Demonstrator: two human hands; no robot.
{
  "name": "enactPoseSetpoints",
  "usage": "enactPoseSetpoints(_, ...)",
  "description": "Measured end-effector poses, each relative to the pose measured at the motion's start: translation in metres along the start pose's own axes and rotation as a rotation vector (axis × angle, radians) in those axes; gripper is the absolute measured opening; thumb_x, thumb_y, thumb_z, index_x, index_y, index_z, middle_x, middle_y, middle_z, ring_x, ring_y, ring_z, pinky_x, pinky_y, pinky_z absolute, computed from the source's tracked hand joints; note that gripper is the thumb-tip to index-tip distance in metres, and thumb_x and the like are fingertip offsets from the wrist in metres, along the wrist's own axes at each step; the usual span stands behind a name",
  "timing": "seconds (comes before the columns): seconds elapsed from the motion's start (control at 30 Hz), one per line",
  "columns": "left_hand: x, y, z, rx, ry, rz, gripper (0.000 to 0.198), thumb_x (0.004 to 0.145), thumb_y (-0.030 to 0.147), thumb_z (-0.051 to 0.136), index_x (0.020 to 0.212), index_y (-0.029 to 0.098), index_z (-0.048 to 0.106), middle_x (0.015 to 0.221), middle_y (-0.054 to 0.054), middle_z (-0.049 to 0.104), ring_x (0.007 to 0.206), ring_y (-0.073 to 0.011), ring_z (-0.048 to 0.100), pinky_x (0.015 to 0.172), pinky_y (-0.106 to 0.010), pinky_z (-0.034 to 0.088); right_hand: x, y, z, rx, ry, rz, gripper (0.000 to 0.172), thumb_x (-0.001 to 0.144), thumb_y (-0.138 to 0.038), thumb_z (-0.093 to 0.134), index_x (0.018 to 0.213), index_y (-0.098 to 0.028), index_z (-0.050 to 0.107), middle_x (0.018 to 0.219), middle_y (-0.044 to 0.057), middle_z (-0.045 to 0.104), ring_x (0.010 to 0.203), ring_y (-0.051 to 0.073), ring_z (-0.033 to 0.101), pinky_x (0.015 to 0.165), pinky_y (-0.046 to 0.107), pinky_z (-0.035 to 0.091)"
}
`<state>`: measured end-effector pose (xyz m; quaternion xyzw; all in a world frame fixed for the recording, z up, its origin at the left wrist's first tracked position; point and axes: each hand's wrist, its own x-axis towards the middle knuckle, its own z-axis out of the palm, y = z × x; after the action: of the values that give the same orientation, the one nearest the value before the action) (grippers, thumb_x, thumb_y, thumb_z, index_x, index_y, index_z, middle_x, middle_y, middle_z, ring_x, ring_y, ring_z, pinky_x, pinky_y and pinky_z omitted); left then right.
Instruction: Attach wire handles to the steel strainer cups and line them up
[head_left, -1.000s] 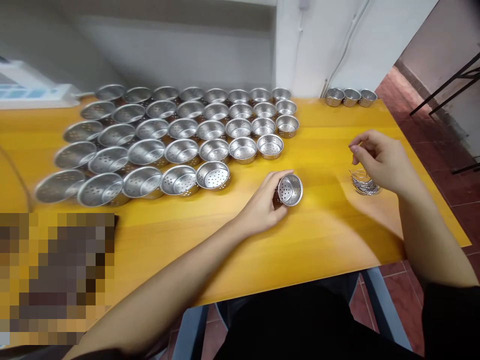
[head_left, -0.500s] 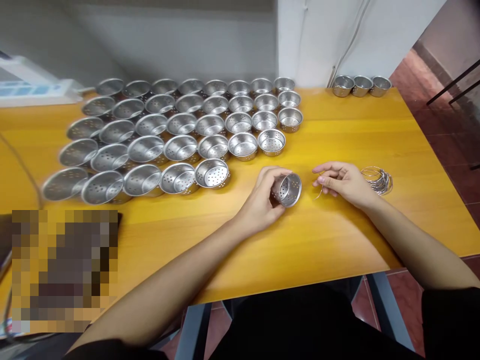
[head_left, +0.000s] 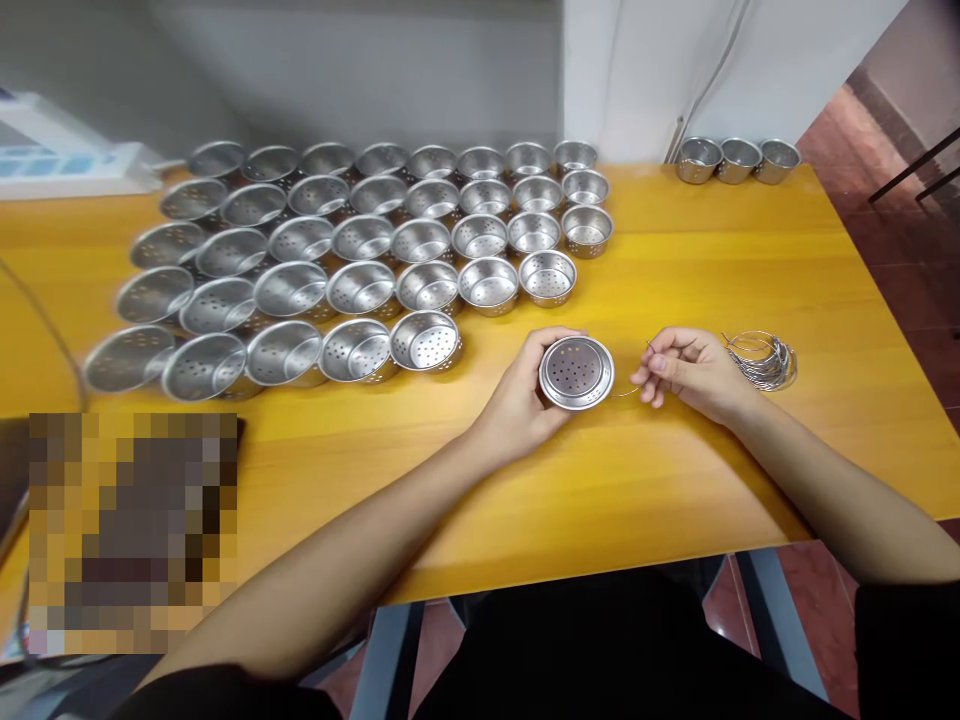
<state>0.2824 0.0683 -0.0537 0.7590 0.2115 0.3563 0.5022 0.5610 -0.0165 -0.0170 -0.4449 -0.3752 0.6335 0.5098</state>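
Fingers of the left hand [head_left: 525,400] wrap around a small perforated steel cup [head_left: 576,372], held at the centre of the frame with its open mouth turned up toward the camera. Just to its right, the right hand [head_left: 686,368] pinches a thin wire loop [head_left: 628,391] whose free end reaches the cup's rim; whether it touches cannot be made out. Near the right hand, further right, lies a bundle of wire loops [head_left: 761,358] on the yellow table [head_left: 675,470]. Rows of matching perforated cups [head_left: 360,250] fill the upper left of the tabletop, the nearest cup well clear of the hands, the leftmost ones blurred. Three more cups [head_left: 737,160] stand at the upper right by the wall. A white device [head_left: 52,165] is cut off at the upper left edge, and a pixelated patch [head_left: 131,535] hides the lower left.
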Motion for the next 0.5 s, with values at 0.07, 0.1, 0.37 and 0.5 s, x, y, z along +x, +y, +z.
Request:
enactPoseSetpoints(0.07,0.0001,0.0008,-0.0009,0.021,-0.005,-0.002,0.070,0.098,0.038,0.088,0.157,0.025,0.052,0.159,-0.018,0.068,0.145,-0.0315,0.072,0.129,-0.055,0.061,-0.0001,0.0002,-0.0012,0.006,0.007,-0.004,0.043,0.086,-0.049,0.109,0.093,-0.019,0.078,0.085,0.006,0.090,0.064,0.017,0.084,0.055,0.023,0.068)
enactPoseSetpoints(0.1,0.0002,0.0010,-0.0015,0.033,-0.007,0.002,0.070,0.098,0.036,0.086,0.158,0.025,0.052,0.158,-0.017,0.068,0.146,-0.0319,0.072,0.130,-0.056,0.060,-0.0003,0.0001,-0.0015,0.009,0.004,-0.007,0.043,0.087,-0.051,0.108,0.093,-0.020,0.079,0.086,0.006,0.090,0.064,0.017,0.084,0.055,0.023,0.068)
enactPoseSetpoints(0.37,0.0007,0.0042,-0.0045,0.108,-0.030,0.006,0.072,0.097,0.030,0.083,0.164,0.027,0.056,0.163,-0.016,0.067,0.153,-0.0348,0.067,0.134,-0.059,0.056,-0.0004,0.0009,-0.0022,0.042,-0.044,-0.061,0.041,0.092,-0.056,0.103,0.095,-0.020,0.084,0.091,0.008,0.091,0.070,0.017,0.086,0.061,0.025,0.071)
enactPoseSetpoints(0.5,0.0009,0.0060,-0.0035,0.042,-0.035,-0.019,0.071,0.098,0.030,0.084,0.164,0.026,0.056,0.163,-0.016,0.068,0.152,-0.0343,0.069,0.134,-0.060,0.057,0.0007,0.0038,-0.0034,0.044,-0.044,-0.082,0.042,0.092,-0.058,0.103,0.094,-0.019,0.085,0.089,0.008,0.090,0.068,0.016,0.084,0.060,0.024,0.070)
